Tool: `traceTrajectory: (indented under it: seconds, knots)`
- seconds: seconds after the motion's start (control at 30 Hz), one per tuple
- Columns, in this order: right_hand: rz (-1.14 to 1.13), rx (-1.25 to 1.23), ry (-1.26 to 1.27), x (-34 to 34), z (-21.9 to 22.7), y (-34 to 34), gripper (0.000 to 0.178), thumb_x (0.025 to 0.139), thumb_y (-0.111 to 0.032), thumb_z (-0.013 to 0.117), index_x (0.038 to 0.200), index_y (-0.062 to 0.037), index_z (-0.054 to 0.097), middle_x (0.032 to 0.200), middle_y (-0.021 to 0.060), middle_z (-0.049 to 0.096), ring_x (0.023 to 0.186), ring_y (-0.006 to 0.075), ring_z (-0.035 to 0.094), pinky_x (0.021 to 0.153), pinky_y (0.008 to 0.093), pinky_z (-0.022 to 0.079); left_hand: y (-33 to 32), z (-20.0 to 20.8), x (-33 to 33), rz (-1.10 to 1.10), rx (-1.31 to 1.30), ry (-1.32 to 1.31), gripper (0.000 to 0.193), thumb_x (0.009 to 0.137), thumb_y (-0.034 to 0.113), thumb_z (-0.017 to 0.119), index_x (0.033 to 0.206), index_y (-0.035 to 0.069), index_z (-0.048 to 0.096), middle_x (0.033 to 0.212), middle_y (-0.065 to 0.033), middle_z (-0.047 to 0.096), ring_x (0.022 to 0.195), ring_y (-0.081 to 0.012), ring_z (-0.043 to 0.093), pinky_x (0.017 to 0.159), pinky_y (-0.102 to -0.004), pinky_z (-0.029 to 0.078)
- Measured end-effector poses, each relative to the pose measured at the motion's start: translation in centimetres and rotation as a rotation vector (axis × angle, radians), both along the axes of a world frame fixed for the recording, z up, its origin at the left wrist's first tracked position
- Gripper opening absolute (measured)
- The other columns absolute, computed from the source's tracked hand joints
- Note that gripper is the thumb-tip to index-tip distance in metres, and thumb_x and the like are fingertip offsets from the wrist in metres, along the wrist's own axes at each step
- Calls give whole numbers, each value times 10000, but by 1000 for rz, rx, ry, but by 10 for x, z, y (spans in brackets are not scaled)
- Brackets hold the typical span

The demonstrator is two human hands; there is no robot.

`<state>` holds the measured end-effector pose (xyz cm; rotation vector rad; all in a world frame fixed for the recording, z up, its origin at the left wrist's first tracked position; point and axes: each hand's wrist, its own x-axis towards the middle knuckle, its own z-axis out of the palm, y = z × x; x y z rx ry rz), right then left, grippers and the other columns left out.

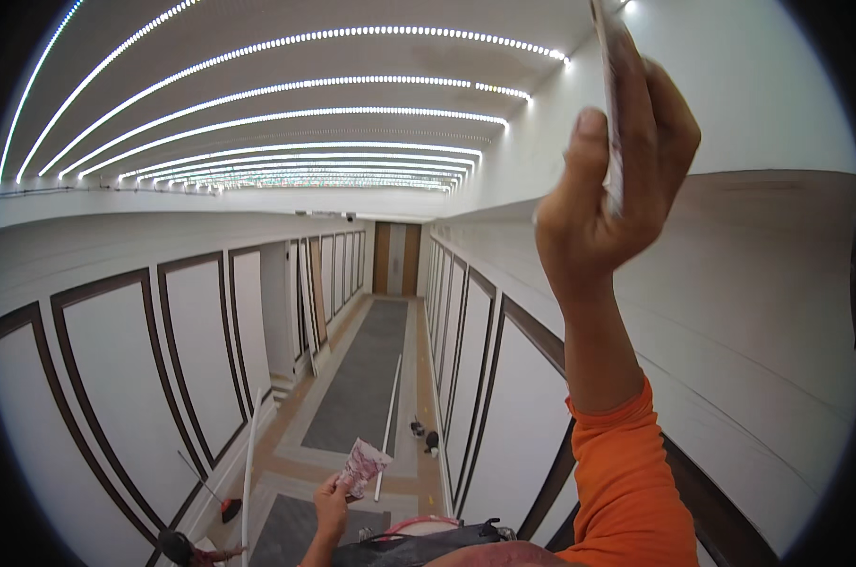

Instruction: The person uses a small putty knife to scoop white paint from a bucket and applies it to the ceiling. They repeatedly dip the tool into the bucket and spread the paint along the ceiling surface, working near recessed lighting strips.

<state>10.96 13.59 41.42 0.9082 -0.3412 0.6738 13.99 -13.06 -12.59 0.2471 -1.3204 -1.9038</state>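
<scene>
Raised high at the upper right, my right hand point(626, 161) grips a thin flat piece point(614, 180) with a pale edge. It is seen edge-on, so its kind cannot be told. The thumb presses one side and the fingers lie along the other, close to the white upper wall point(749, 104). Low in the middle, my left hand point(331, 506) pinches a crumpled, pinkish-white mottled sheet point(364, 468) by its lower end. An orange sleeve point(626, 482) covers my right upper arm.
Far below runs a corridor floor with grey carpet point(357, 378) and a long white strip point(388, 425). Dark-framed panels point(107, 378) line both walls. Another person point(178, 546) stands at lower left near a pole. A dark bag-like thing point(437, 548) lies just below me.
</scene>
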Motion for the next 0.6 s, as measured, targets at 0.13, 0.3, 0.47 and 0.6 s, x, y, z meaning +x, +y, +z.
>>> traceTrajectory:
  seconds: [0.13, 0.3, 0.47, 0.6]
  knots:
    - [366, 356, -831, -74, -168, 24, 328, 939, -18, 574, 1258, 31, 629, 1199, 96, 626, 987, 136, 575, 833, 292, 465, 13, -20, 19, 26, 55, -104, 258, 989, 108, 594, 1172, -52, 683, 972, -62, 717, 815, -138, 693, 728, -325, 617]
    - [1455, 388, -1617, -145, -364, 22, 282, 961, -84, 620, 1208, 50, 617, 1145, 74, 670, 988, 131, 630, 898, 302, 482, 26, -47, 14, -66, 111, -196, 267, 989, 80, 584, 1184, -76, 677, 998, -83, 718, 828, -141, 697, 756, -305, 596]
    - [1177, 450, -1656, -149, -360, -13, 292, 942, -56, 622, 1214, 51, 597, 1086, 72, 678, 980, 146, 645, 882, 305, 493, 24, -43, 14, -59, 160, -228, 275, 982, 101, 608, 1172, -86, 676, 970, -89, 716, 812, -142, 694, 715, -298, 598]
    - [1466, 444, -1501, -170, -330, -33, 283, 941, -50, 619, 1210, 34, 589, 1133, 77, 669, 1006, 146, 646, 891, 303, 501, 21, -49, 3, -18, 162, -162, 261, 982, 127, 624, 1152, -61, 688, 941, -62, 711, 782, -137, 680, 649, -304, 600]
